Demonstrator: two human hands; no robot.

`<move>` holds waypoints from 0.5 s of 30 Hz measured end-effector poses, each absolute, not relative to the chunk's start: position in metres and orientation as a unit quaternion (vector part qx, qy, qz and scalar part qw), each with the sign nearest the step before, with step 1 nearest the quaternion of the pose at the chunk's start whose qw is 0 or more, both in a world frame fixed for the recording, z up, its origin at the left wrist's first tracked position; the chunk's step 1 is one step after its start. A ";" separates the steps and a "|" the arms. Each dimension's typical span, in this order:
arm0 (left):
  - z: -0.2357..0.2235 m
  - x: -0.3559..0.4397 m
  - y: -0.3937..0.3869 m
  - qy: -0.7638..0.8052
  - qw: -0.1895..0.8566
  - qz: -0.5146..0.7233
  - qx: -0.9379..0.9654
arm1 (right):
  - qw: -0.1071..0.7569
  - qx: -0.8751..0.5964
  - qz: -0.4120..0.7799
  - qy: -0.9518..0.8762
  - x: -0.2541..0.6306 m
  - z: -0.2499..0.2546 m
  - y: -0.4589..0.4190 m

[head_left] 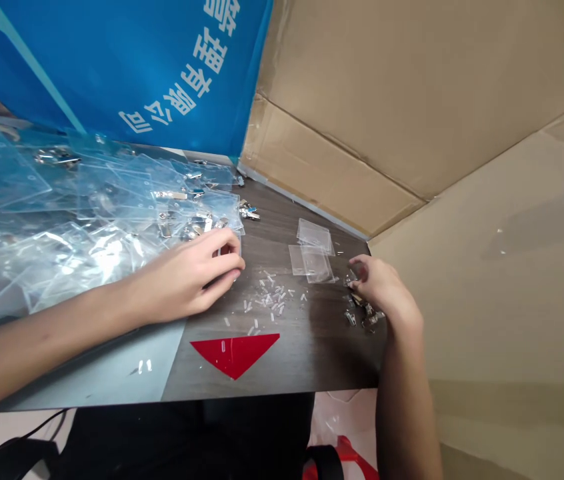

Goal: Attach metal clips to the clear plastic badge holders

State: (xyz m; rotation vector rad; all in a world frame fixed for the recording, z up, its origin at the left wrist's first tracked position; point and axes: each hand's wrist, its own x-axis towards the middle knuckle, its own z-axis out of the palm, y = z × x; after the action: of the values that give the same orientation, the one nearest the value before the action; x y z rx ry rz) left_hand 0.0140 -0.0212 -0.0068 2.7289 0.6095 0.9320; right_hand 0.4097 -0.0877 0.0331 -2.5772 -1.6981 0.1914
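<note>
My left hand (189, 277) rests curled at the edge of a heap of clear plastic badge sleeves (87, 213), and its fingers hide whatever lies beneath them. Several metal badge clips (177, 217) lie among the sleeves. My right hand (382, 287) is at the table's right side, its fingertips down at a small pile of metal clips (365, 312). Between my hands, small clear plastic strips (272, 297) lie scattered on the dark wood-grain tabletop (322, 353). Two flat clear sleeves (312, 250) lie just above them.
A red triangular plastic piece (235, 353) lies near the table's front edge. A blue printed banner (112, 67) and brown cardboard sheets (377, 113) stand along the back and right. Below the front edge are dark clothing and a red-handled bag (329, 463).
</note>
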 end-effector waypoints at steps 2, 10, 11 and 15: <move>-0.006 0.014 -0.023 0.204 0.107 0.315 0.921 | 0.026 -0.834 0.054 -0.548 0.411 0.038 -0.086; -0.004 0.015 -0.026 0.204 0.146 0.305 0.919 | 0.077 -0.774 0.038 -0.627 0.402 0.035 -0.028; -0.004 0.015 -0.026 0.203 0.149 0.303 0.919 | 0.084 -0.762 0.034 -0.641 0.398 0.028 -0.018; -0.004 0.015 -0.025 0.203 0.160 0.299 0.919 | 0.104 -0.728 0.007 -0.677 0.386 -0.004 0.008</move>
State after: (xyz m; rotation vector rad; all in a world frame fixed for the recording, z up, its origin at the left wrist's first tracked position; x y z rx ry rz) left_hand 0.0150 -0.0254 -0.0037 2.6239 0.5794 0.8546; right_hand 0.3859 0.0079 -0.0035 -2.1480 -1.9985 0.0197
